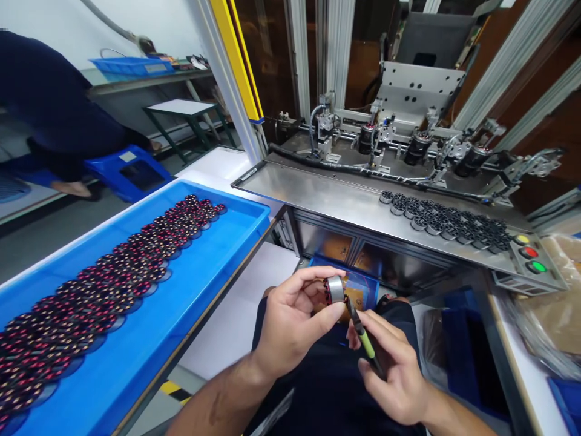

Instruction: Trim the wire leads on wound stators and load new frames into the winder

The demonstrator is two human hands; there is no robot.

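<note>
My left hand point(299, 321) is closed around a small round motor part point(335, 290) with a silver metal ring and dark, reddish teeth on one side. It holds the part up over my lap, between thumb and fingers. In my right hand point(393, 363) is a pair of pliers point(365, 344) with green and black handles, its dark tip at the near edge of the part. Whether the jaws are apart or together is too small to tell. To the left, a blue tray point(236, 251) carries overlapping rows of round motor parts point(113, 272) with red and copper colours.
On a steel bench point(313, 191) ahead, several black and silver motor rings point(447, 221) stand in rows beside a button box point(535, 266). A machine point(417, 142) with clamps rises behind. A seated person point(49, 97) is at far left, by a blue stool point(131, 169). Plastic bags point(549, 303) lie right.
</note>
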